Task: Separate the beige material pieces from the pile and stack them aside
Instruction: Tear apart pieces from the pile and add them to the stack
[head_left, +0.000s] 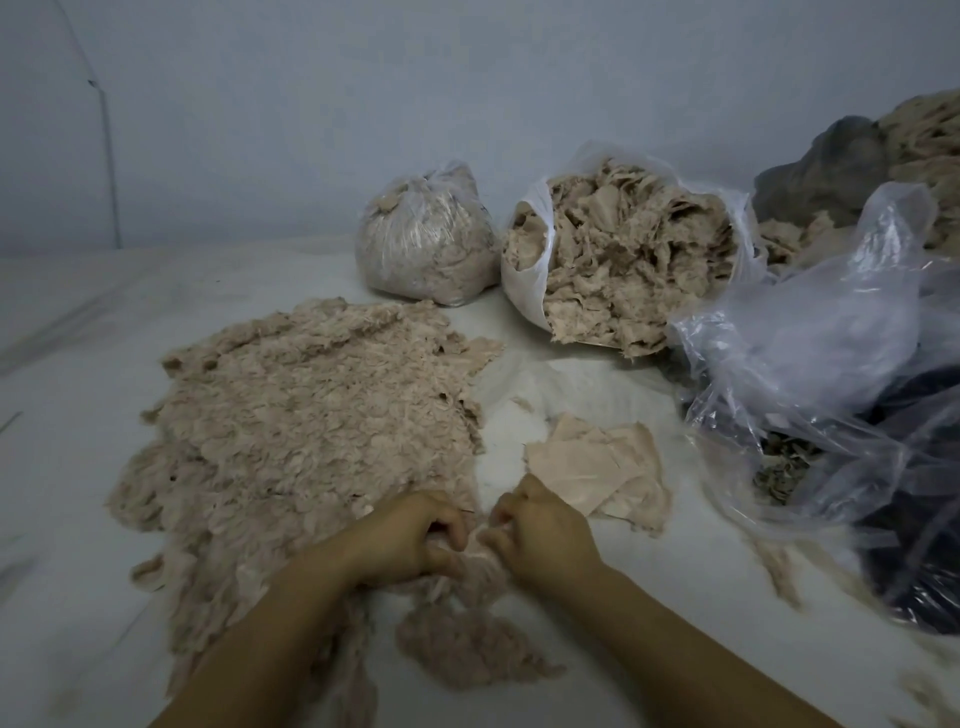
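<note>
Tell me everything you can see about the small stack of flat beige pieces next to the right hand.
The stack is a few thin, smooth, pale beige sheets laid flat, overlapping loosely, with ragged edges and corners sticking out at different angles. It lies on the white surface, right of the big fluffy pile and left of the clear bag. Its near left edge meets the knuckles of the right hand.

Dim, flat, bluish light is filling the scene, casting only faint shadows. Glare is glinting on the clear plastic bag (810, 364) at the right. Wide-angle distortion is bending the edges, and the near corners are blurring softly.
</note>
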